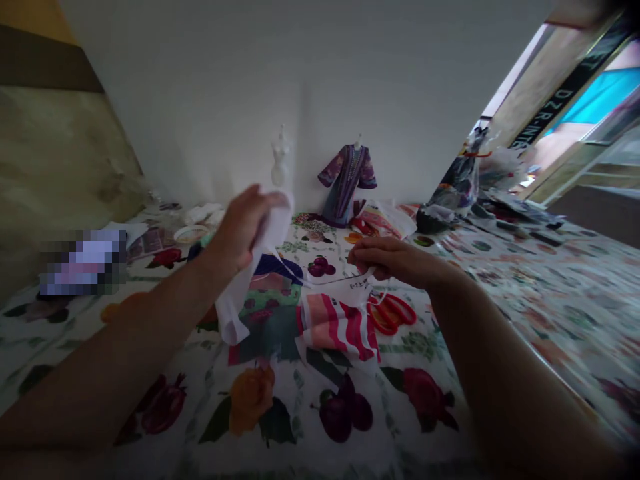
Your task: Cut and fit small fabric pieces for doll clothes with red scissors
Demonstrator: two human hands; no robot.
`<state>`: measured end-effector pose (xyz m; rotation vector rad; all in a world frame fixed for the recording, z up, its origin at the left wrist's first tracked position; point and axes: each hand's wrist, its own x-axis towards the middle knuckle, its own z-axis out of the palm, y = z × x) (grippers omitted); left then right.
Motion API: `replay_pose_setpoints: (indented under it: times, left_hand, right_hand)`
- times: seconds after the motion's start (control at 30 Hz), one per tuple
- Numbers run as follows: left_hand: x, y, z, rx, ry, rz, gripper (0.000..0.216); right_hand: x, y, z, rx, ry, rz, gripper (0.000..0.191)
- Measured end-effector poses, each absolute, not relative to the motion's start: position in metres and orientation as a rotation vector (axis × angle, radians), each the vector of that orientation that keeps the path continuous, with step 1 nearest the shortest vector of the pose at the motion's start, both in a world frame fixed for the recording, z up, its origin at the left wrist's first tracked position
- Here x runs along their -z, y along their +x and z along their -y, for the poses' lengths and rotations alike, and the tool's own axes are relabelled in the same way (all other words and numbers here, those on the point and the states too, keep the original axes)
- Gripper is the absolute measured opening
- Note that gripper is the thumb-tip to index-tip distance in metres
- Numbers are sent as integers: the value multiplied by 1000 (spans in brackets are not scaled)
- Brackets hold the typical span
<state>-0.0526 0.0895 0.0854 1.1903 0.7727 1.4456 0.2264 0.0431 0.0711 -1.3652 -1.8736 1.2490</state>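
Observation:
My left hand (245,223) is closed on a thin white sheet (277,223), which hangs curled below it over the table. To the right, my right hand (387,259) has its fingers pinched at the edge of a white piece with printed marks (350,288). That piece looks like paper and lies partly over a pink, white and red striped piece (340,323). Green and teal patterned fabric (267,300) lies flat between the hands, with dark blue fabric (280,267) behind. Close to my right hand are red loops like scissors handles (397,315).
A bare white miniature dress form (280,160) and another wearing a purple patterned robe (349,180) stand by the wall. Plastic bags (460,183) are piled back right. A blurred-out item (87,263) lies left on the fruit-print tablecloth (200,373).

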Motion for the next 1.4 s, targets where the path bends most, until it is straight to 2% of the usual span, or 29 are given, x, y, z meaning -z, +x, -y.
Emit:
replay_pose_setpoints:
  times: [0.23,0.33,0.43,0.7,0.97,1.17,1.4]
  left_hand:
    - [-22,-13,-54,-712,1640,-608,39]
    - [-19,-12,-49,-593,1613,-549,28]
    - [-33,-19,-56,-681,1557,-566,17]
    - [-74,-40,-67,-990,1091,-579,19]
    - [-84,-47,-73,-942,851,-375,2]
    - [-81,-48,-78,-974,617,-443,7]
    - [-81,-44,-77,-1014,478,-663,9]
  right_hand:
    - [-74,189,-28,-1391,-1067,1598,17]
    - [-74,175,-23,-1358,-972,1474,17]
    - [-74,174,-25,-1308,-917,1418,20]
    - [-63,180,-35,-1407,-1003,1361,27]
    - [-52,177,-36,-1496,-988,1495,30]
    - [-51,177,-35,-1438,-1060,1590,37]
    - [-50,166,-28,-1412,-1160,1716,36]
